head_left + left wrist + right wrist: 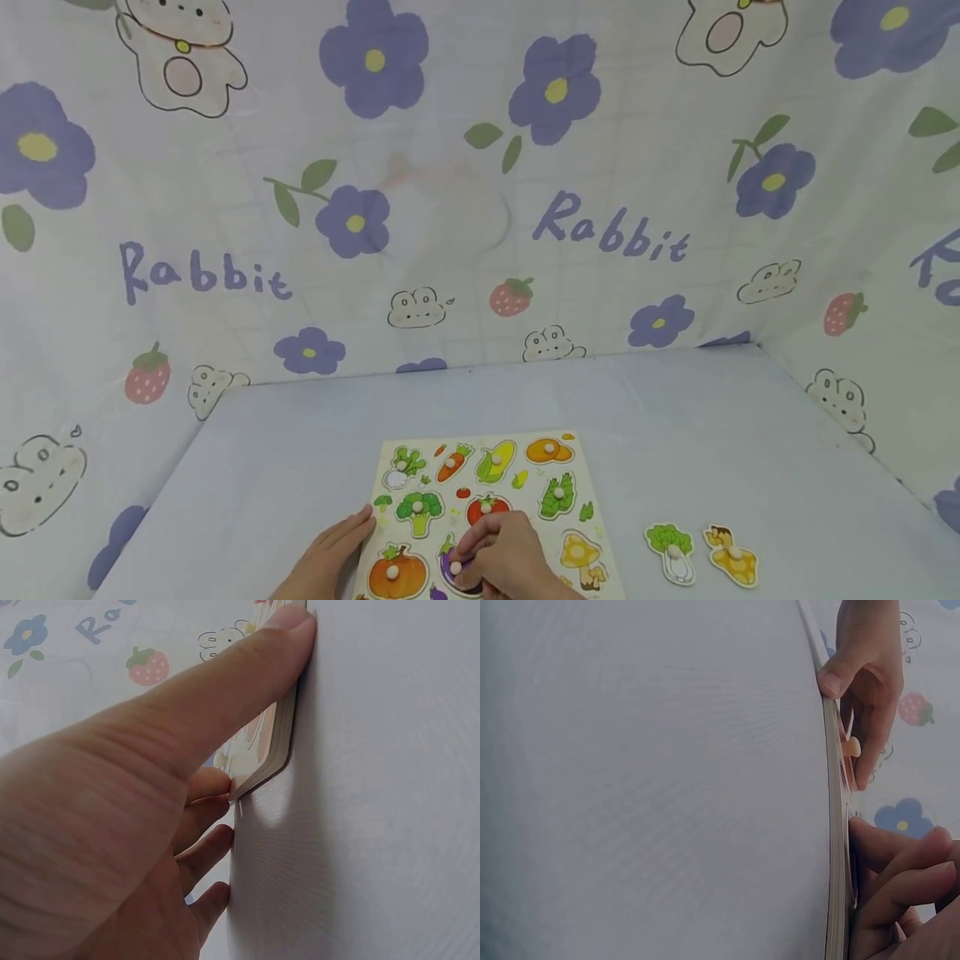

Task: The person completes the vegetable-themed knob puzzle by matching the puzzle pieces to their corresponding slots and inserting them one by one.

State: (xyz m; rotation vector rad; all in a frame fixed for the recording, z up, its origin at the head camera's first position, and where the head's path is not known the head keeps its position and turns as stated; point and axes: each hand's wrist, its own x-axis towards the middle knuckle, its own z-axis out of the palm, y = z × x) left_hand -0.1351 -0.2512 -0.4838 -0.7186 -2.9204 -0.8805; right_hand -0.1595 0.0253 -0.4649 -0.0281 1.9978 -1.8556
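Note:
A wooden vegetable puzzle board (pixel 525 533) lies on the table with knobbed pieces in it. My right hand (pixel 506 554) is over its lower middle, thumb and index fingertips at the knob of the purple eggplant piece (pixel 447 557). Part of that piece is hidden under the hand. In the right wrist view the right hand's fingers (pixel 907 889) are bent close against the board. My left hand (pixel 330 550) rests along the board's left edge with extended fingers. The left wrist view shows its thumb (pixel 247 667) against the board's side. Beside the left hand is the pumpkin piece (pixel 397 575).
Right of the board, a bok choy piece (pixel 672 557) and a yellow mushroom piece (pixel 731 557) lie loose on the table (pixel 262 467). On the board are a tomato piece (pixel 495 504), a broccoli piece (pixel 418 512) and several others. A printed curtain (pixel 450 208) rises behind the table.

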